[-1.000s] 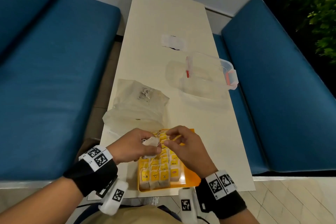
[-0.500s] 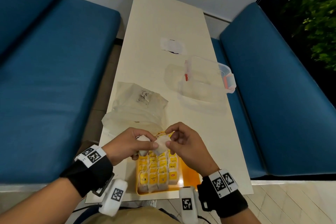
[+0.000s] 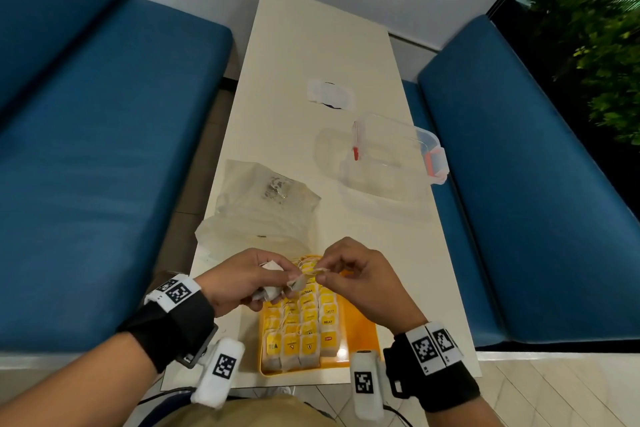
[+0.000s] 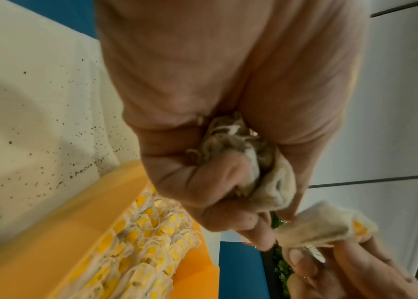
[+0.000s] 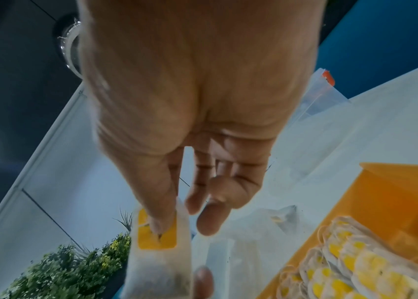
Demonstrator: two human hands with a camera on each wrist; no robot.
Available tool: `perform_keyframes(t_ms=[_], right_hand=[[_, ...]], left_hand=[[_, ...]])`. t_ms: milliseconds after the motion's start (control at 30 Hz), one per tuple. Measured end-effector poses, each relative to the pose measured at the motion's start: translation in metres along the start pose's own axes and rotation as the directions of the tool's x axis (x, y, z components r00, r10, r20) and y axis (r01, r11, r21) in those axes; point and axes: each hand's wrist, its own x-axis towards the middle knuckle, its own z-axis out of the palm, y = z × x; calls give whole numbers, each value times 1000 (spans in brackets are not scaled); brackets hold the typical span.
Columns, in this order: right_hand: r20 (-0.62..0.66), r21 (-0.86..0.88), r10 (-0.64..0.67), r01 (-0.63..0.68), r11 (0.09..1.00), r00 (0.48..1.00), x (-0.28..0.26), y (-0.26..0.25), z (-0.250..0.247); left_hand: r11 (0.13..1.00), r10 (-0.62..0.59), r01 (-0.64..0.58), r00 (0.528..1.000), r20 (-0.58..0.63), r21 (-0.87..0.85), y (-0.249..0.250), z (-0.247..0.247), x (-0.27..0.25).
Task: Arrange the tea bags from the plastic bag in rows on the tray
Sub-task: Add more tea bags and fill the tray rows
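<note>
- Right hand [image 3: 360, 282] is pinching one tea bag [image 5: 159, 252] by its yellow tag, above the orange tray [image 3: 360, 333]
- Left hand [image 3: 239, 279] is clutching a crumpled bunch of white tea bags [image 4: 248, 161]
- Rows of yellow-tagged bags [image 3: 304, 326] are lying in the tray

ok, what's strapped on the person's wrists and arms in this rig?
Bare forearms, no sleeves. Each wrist carries a wide black band with white square-code marker tags. A white rounded camera pod with its own code tag hangs under each wrist, thin dark cables trailing below.

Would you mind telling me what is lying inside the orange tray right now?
The orange tray holds rows of yellow-tagged tea bags on its left side. Both hands cover its far end, so any bags there are hidden.
</note>
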Motion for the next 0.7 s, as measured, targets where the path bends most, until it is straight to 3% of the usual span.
perform_keyframes(t_ms=[133,267,467,700], right_hand=[[-41,-13,71,-72,997,997,0,3,-11],[38,-177,171,-161,971,985,-10,14,-17],[128,-424,359,-276,863,925,-31,43,-15],[223,-604,473,-260,754,853,-37,63,0]], left_hand=[[993,17,-2,992,-123,119,-4,-5,-2],[958,45,11,981,-189,285,-13,-12,-6],[885,128,-25,973,-193,465,-24,-9,-7],[853,142,-13,968,-207,522,-44,-12,-3]])
